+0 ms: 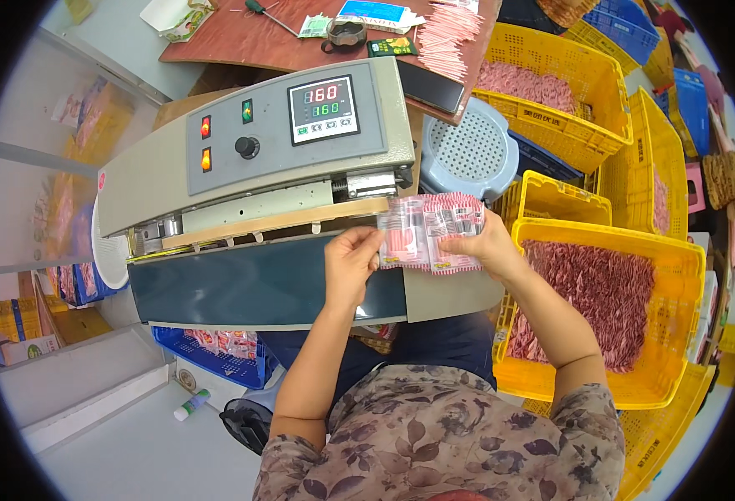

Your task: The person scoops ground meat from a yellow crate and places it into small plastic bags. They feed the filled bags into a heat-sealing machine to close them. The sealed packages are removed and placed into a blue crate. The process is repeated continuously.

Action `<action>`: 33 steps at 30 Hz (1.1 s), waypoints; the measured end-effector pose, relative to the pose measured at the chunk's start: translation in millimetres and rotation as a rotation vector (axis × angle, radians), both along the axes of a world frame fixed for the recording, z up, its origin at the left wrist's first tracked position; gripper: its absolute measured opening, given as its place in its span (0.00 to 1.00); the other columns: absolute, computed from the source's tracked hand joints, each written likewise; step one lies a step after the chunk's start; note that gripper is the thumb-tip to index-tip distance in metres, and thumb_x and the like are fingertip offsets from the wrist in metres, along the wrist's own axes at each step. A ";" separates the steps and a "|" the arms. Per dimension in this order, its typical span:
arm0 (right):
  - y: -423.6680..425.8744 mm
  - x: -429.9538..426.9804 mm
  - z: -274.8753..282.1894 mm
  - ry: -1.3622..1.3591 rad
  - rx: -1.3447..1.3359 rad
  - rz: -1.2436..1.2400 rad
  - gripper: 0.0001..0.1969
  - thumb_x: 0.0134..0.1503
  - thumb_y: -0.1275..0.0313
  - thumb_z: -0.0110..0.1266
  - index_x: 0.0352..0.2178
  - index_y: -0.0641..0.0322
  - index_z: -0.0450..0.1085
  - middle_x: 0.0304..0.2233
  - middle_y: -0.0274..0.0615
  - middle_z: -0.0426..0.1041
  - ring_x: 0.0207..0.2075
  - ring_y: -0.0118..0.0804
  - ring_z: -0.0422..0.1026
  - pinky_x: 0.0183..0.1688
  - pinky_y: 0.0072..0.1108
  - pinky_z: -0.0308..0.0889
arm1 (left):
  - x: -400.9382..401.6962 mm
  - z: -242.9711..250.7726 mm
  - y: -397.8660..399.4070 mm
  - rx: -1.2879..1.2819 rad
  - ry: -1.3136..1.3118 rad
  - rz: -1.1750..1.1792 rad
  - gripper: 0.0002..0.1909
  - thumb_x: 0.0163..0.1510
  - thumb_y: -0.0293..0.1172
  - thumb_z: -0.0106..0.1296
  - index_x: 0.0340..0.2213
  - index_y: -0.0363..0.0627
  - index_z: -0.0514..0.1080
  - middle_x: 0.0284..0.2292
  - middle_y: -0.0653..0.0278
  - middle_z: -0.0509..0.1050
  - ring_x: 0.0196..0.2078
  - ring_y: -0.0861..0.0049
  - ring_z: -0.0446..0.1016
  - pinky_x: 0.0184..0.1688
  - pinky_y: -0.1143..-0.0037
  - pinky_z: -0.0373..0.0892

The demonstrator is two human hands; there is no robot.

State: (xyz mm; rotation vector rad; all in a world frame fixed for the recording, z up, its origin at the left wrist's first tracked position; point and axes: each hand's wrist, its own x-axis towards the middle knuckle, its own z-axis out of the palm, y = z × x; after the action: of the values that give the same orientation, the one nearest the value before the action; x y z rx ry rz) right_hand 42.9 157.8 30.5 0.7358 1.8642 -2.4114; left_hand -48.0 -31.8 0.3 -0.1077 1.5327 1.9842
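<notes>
My left hand (350, 263) pinches the left edge of a pink-and-clear printed plastic pouch (403, 241). On the other side, my right hand (483, 241) grips a stack of similar pouches (452, 219), its thumb across their front. The pouches overlap and lie at the right end of a continuous band sealing machine (267, 138), by its tan sealing band (279, 220). Lit switches, a black knob (246, 147) and a digital display (323, 109) are on the machine's panel. Pink contents show through the pouches. My right fingers are partly hidden behind the stack.
Yellow plastic crates (677, 313) of pink and dark red sticks stand to the right. A blue-grey perforated stool (467, 147) is behind the pouches. The red table (248, 41) holds a screwdriver, a glass cup, pink sticks and a phone (431, 86). A blue basket (217, 363) with packets sits below the machine.
</notes>
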 end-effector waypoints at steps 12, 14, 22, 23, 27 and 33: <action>-1.3 -5.0 4.6 -0.030 -0.201 0.042 0.23 0.37 0.81 0.60 0.39 0.66 0.64 0.34 0.38 0.71 0.33 0.26 0.70 0.39 0.20 0.66 | 24.8 6.7 -6.9 -0.204 0.389 0.147 0.04 0.47 0.23 0.51 0.27 0.36 0.69 0.18 0.71 0.67 0.16 0.92 0.58 0.16 0.89 0.54; -4.4 -9.7 10.6 -0.016 -0.162 0.040 0.24 0.38 0.81 0.60 0.39 0.66 0.64 0.34 0.38 0.71 0.33 0.27 0.70 0.39 0.20 0.66 | 16.9 3.0 6.7 -0.127 0.226 0.017 0.05 0.47 0.24 0.52 0.27 0.35 0.70 0.18 0.71 0.67 0.16 0.92 0.59 0.16 0.88 0.55; -0.4 -8.4 8.6 -0.057 -0.227 0.073 0.25 0.38 0.82 0.59 0.41 0.66 0.62 0.35 0.38 0.70 0.35 0.26 0.69 0.40 0.21 0.65 | -1.9 -1.1 -26.6 -0.074 0.033 0.162 0.05 0.47 0.23 0.52 0.26 0.33 0.69 0.15 0.70 0.66 0.13 0.90 0.58 0.13 0.88 0.52; 0.1 -7.2 6.2 -0.067 -0.228 0.079 0.25 0.38 0.82 0.60 0.41 0.66 0.62 0.35 0.37 0.70 0.36 0.26 0.69 0.41 0.21 0.65 | -1.8 -0.7 -34.4 -0.090 0.065 0.202 0.05 0.47 0.24 0.52 0.26 0.33 0.69 0.15 0.70 0.66 0.13 0.90 0.58 0.13 0.88 0.52; 2.9 0.6 2.0 0.022 -0.176 0.162 0.25 0.38 0.81 0.61 0.40 0.64 0.63 0.36 0.36 0.69 0.36 0.25 0.68 0.42 0.20 0.64 | 13.2 -1.0 -45.2 -0.323 0.658 0.345 0.06 0.47 0.21 0.50 0.30 0.33 0.69 0.20 0.69 0.67 0.18 0.90 0.60 0.19 0.89 0.57; 8.8 10.1 -5.8 0.184 0.223 0.267 0.26 0.36 0.78 0.63 0.40 0.63 0.63 0.35 0.32 0.69 0.37 0.23 0.66 0.43 0.18 0.61 | 25.0 6.3 13.3 -0.036 0.503 -0.152 0.06 0.47 0.22 0.51 0.30 0.33 0.70 0.26 0.68 0.68 0.23 0.90 0.63 0.25 0.88 0.60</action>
State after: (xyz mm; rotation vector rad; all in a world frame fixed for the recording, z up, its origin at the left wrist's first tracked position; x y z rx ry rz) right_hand 52.9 166.6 24.7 0.2517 2.1642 -2.1939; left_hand -22.9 -18.6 6.6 0.5152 1.8170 1.9510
